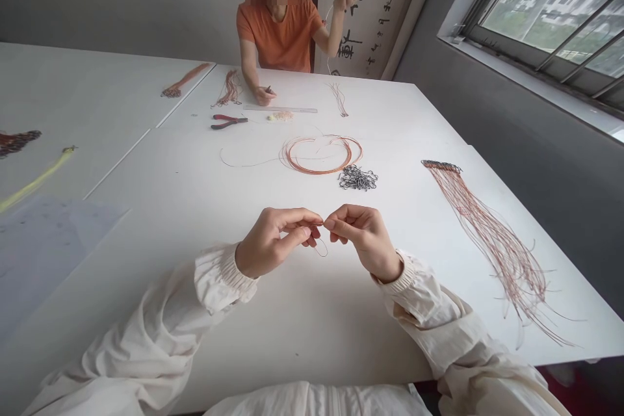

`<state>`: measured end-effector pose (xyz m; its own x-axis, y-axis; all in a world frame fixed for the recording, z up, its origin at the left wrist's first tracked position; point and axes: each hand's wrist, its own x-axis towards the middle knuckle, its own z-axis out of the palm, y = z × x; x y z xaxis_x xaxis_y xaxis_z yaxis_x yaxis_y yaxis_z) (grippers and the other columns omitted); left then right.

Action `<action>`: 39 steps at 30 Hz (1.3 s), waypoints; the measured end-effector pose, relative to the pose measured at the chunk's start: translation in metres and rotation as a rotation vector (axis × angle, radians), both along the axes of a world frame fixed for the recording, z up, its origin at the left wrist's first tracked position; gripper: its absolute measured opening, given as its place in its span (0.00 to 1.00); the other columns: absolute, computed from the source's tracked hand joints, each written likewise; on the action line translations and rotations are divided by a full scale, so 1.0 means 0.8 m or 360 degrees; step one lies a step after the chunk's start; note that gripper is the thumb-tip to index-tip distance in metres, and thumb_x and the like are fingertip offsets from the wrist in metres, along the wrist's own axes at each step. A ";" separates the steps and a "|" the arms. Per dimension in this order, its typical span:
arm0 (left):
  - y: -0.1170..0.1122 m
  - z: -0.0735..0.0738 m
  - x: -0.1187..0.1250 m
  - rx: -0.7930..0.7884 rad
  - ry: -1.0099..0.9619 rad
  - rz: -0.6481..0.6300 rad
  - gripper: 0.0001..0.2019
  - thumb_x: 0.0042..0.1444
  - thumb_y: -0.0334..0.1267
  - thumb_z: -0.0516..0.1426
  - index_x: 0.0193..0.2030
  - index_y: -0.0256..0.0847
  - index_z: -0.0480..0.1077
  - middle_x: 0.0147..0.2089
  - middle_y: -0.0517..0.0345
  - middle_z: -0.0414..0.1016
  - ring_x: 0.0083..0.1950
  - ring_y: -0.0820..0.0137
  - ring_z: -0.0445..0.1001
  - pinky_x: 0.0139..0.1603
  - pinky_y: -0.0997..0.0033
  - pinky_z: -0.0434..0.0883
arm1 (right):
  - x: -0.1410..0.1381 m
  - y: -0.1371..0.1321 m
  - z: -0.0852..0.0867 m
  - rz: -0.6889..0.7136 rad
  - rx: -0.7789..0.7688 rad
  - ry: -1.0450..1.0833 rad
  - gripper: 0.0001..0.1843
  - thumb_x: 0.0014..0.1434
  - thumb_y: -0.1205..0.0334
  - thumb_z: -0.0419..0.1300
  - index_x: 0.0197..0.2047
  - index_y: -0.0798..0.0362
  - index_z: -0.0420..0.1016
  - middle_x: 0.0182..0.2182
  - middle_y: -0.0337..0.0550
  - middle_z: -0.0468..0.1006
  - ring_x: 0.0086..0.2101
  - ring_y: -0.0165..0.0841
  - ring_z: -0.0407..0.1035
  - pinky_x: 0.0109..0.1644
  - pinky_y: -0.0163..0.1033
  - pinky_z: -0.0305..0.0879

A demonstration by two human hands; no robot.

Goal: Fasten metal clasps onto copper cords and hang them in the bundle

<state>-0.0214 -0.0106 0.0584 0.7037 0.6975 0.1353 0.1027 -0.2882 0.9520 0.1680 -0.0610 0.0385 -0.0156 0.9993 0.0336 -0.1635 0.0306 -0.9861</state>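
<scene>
Above the middle of the white table, my left hand and my right hand meet at the fingertips. Both pinch a thin copper-coloured strand, whether wire or cord I cannot tell. A small loop of it hangs below the left fingers. Anything smaller between the fingertips is hidden. Just beyond my hands lie a coil of the same copper-coloured strand and a pile of small dark metal hooks or clasps. To the right, a long bundle of strands has dark metal pieces along its top end.
Across the white table sits a person in an orange shirt, one hand raised. Near that person are red-handled pliers, a ruler, small pale pieces and strand bundles. A yellow bundle and a translucent sheet lie left.
</scene>
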 end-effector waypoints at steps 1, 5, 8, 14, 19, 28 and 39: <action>0.001 0.000 -0.001 -0.0046 -0.0012 -0.0016 0.13 0.59 0.28 0.52 0.46 0.34 0.75 0.37 0.52 0.78 0.38 0.67 0.78 0.40 0.69 0.78 | 0.000 0.000 -0.001 0.0006 -0.0012 0.0020 0.09 0.55 0.60 0.66 0.28 0.56 0.76 0.20 0.39 0.75 0.23 0.26 0.65 0.27 0.32 0.58; 0.001 0.001 0.001 -0.0075 0.0009 -0.0018 0.11 0.60 0.31 0.53 0.45 0.34 0.76 0.38 0.51 0.78 0.37 0.67 0.78 0.40 0.69 0.78 | 0.000 0.000 -0.002 0.0007 -0.0045 0.0030 0.09 0.55 0.60 0.66 0.28 0.56 0.76 0.20 0.39 0.75 0.22 0.26 0.64 0.27 0.33 0.57; -0.002 0.002 0.005 0.0010 0.0049 0.0017 0.09 0.61 0.36 0.56 0.42 0.34 0.76 0.36 0.52 0.78 0.34 0.68 0.78 0.37 0.70 0.79 | -0.002 -0.001 -0.001 0.0004 -0.0046 0.0009 0.09 0.55 0.60 0.66 0.28 0.56 0.76 0.19 0.39 0.74 0.22 0.26 0.62 0.26 0.33 0.57; -0.003 -0.003 0.007 0.0207 0.0018 0.0206 0.09 0.60 0.36 0.59 0.33 0.35 0.79 0.28 0.55 0.76 0.25 0.72 0.76 0.27 0.75 0.76 | -0.001 -0.001 -0.003 0.0076 -0.0026 0.0027 0.11 0.56 0.57 0.66 0.29 0.56 0.76 0.21 0.41 0.75 0.23 0.27 0.64 0.27 0.34 0.58; -0.002 -0.001 0.006 0.0383 -0.0033 0.0275 0.09 0.59 0.34 0.60 0.29 0.36 0.79 0.25 0.58 0.75 0.24 0.74 0.75 0.26 0.77 0.73 | 0.003 0.002 -0.004 0.0235 -0.0007 0.0138 0.10 0.58 0.57 0.65 0.32 0.56 0.75 0.25 0.41 0.75 0.26 0.28 0.66 0.30 0.35 0.60; -0.006 0.000 0.006 0.0271 0.0049 0.0230 0.09 0.61 0.36 0.58 0.35 0.36 0.79 0.28 0.56 0.78 0.25 0.73 0.76 0.28 0.76 0.76 | 0.000 -0.001 0.002 0.0145 0.0024 0.0015 0.12 0.56 0.54 0.66 0.32 0.55 0.74 0.25 0.39 0.73 0.28 0.29 0.66 0.31 0.35 0.61; -0.005 0.005 0.003 0.0578 0.0036 0.0247 0.10 0.60 0.35 0.58 0.31 0.40 0.79 0.24 0.60 0.75 0.24 0.74 0.73 0.29 0.75 0.72 | -0.002 -0.003 0.009 0.0179 0.0042 -0.0020 0.14 0.55 0.53 0.66 0.31 0.55 0.72 0.24 0.39 0.71 0.26 0.28 0.64 0.31 0.35 0.60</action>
